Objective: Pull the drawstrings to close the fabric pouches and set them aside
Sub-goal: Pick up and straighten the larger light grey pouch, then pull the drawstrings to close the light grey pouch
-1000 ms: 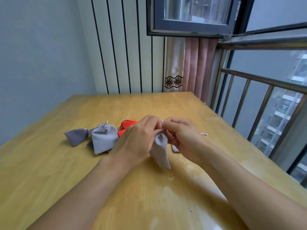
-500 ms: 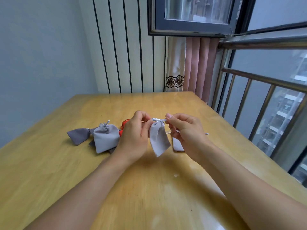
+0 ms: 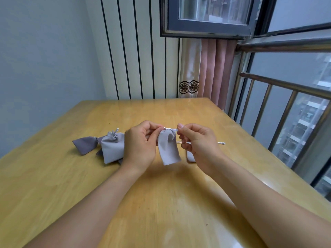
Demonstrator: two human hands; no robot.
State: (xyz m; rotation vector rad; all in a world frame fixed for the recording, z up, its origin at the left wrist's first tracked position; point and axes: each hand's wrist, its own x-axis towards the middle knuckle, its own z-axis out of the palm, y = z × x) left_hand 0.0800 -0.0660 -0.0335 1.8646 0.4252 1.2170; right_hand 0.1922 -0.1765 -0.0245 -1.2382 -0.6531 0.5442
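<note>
A light grey fabric pouch (image 3: pixel 168 149) hangs above the wooden table (image 3: pixel 161 203) between my hands, its mouth gathered tight. My left hand (image 3: pixel 141 145) pinches the silver drawstring at the pouch's left side. My right hand (image 3: pixel 198 142) pinches the drawstring at its right side. A loose cord end (image 3: pixel 221 143) trails past my right hand. To the left lie a closed light grey pouch (image 3: pixel 112 147) and a darker grey pouch (image 3: pixel 85 144). Part of another grey pouch (image 3: pixel 190 156) shows behind my right hand.
A metal railing (image 3: pixel 279 111) and window run along the table's right edge. A striped wall and a pink curtain (image 3: pixel 213 72) stand behind the far edge. A blue-grey wall is on the left.
The pouch has risen off the table and its mouth has cinched shut as my hands drew apart. The red item behind my left hand is hidden now.
</note>
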